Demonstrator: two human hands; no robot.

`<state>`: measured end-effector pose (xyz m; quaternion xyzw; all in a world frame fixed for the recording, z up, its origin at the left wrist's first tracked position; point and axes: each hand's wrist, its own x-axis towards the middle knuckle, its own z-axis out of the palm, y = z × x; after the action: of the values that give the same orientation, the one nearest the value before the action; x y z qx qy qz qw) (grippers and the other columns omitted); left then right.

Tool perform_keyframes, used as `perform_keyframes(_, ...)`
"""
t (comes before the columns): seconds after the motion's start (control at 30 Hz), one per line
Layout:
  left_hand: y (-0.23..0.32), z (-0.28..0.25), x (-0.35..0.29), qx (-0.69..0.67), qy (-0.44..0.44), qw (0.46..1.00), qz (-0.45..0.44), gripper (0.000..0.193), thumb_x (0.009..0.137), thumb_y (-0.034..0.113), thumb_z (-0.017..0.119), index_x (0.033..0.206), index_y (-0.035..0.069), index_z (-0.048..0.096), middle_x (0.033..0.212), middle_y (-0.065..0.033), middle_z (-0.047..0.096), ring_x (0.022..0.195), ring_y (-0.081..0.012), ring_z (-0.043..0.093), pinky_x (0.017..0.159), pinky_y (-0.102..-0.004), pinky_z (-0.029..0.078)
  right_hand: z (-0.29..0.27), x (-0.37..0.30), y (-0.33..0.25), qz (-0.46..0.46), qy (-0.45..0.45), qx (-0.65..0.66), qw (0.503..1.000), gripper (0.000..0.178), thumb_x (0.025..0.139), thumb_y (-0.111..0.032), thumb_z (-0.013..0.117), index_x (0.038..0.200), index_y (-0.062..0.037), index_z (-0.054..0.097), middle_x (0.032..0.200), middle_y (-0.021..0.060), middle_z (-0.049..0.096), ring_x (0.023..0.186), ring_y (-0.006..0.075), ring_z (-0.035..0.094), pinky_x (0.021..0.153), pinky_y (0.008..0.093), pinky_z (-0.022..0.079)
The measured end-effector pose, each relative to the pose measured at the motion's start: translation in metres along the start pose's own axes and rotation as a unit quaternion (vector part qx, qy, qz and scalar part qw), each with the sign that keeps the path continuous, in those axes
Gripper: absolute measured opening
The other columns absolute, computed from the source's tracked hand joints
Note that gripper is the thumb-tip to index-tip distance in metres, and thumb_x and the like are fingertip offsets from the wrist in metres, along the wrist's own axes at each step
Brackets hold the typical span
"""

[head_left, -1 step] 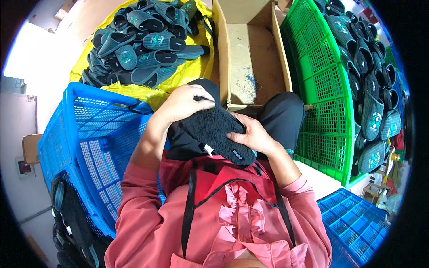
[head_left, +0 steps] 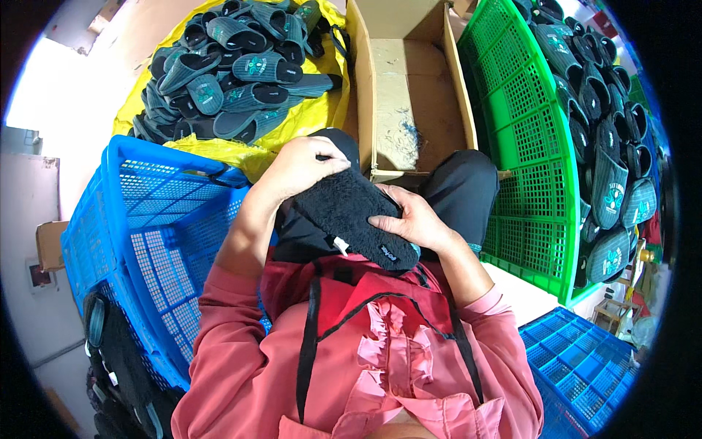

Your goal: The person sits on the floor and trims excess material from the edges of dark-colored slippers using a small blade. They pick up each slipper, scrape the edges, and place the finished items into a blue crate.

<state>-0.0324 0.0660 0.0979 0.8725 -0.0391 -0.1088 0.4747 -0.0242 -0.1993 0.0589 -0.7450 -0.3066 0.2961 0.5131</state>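
A black fuzzy slipper (head_left: pixel 344 207) lies slantwise over my lap, its plush inner side facing up. A small white tag (head_left: pixel 341 245) sticks out at its left edge, and a printed label (head_left: pixel 393 254) sits at its near end. My left hand (head_left: pixel 311 167) is closed on the far end, fingers bent over it; part of that end is hidden by the hand. Along the right edge, my right hand (head_left: pixel 415 219) grips the slipper with the thumb on the plush and the other fingers mostly out of sight.
At the far left, grey slippers (head_left: pixel 252 67) are heaped on a yellow sheet (head_left: pixel 219 151). A blue crate (head_left: pixel 164 219) stands at my left. An open cardboard box (head_left: pixel 459 88) is ahead, with a green crate (head_left: pixel 526 168) and more slippers (head_left: pixel 610 186) at right. Another blue crate (head_left: pixel 578 358) is near right.
The fingers of my left hand have curled in slightly at the slipper's far end. My right hand and the slipper have barely moved.
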Motion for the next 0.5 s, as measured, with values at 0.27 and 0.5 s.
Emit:
perform_keyframes(0.27,-0.013,0.017,0.003,-0.042,0.11,0.993,0.029,0.009,0.089,0.006,0.064,0.088,0.0,0.07,0.085,-0.0077,0.07,0.081,-0.0137,0.066,0.073,-0.027,0.051,-0.018,0.02,0.007,-0.066,0.037,0.001,0.997,0.046,0.104,-0.035,0.046,0.133,-0.0002,0.054,0.114,0.0198,0.062,0.108,0.0312,0.06,0.095,0.0364,0.045)
perform_keyframes(0.5,-0.015,0.027,0.005,-0.029,0.154,0.985,0.071,0.008,0.09,0.007,0.062,0.089,0.0,0.066,0.081,-0.0062,0.063,0.078,-0.0153,0.062,0.072,-0.027,0.048,-0.02,0.041,-0.003,0.064,0.016,0.074,0.995,0.037,0.097,-0.026,0.064,0.124,-0.0002,0.065,0.109,0.0035,0.068,0.101,0.0101,0.058,0.092,0.027,0.047)
